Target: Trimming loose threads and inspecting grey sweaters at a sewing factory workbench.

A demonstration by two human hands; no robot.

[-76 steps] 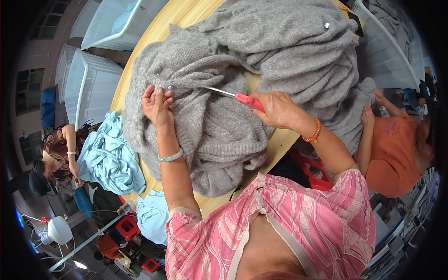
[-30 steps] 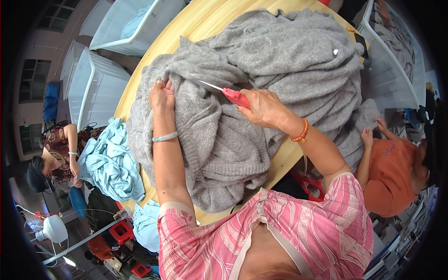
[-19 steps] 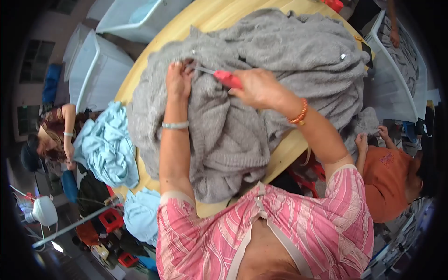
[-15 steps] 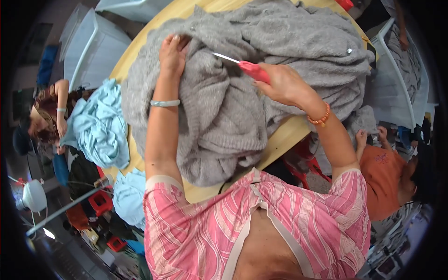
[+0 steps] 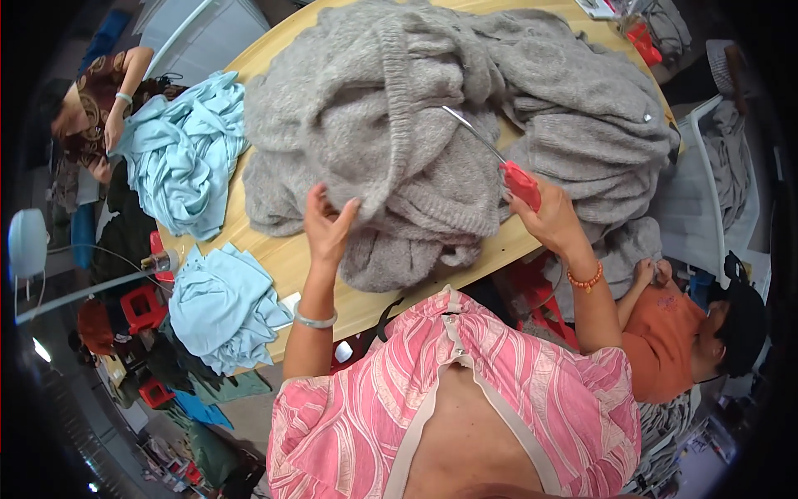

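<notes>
A grey knitted garment with ribbed edges lies bunched on the table in front of me. By its near left edge is my left hand, thumb and fingers apart and nothing held; I cannot tell if the thumb touches the cloth. My right hand is closed round the handle of a red-handled tool, whose exact kind is unclear. Its slim, slightly curved metal shaft points far left, over the garment's ribbed part. More grey knitwear lies heaped to the right.
On the wooden table's left side lie light blue cloths, with another blue pile nearer me. A person stands at the left; another in orange sits at the right. A pale bin stands right.
My left hand has let go of the grey cloth and come nearer to me. The garment now shows a raised ribbed band. My right hand has moved right and nearer with the tool.
</notes>
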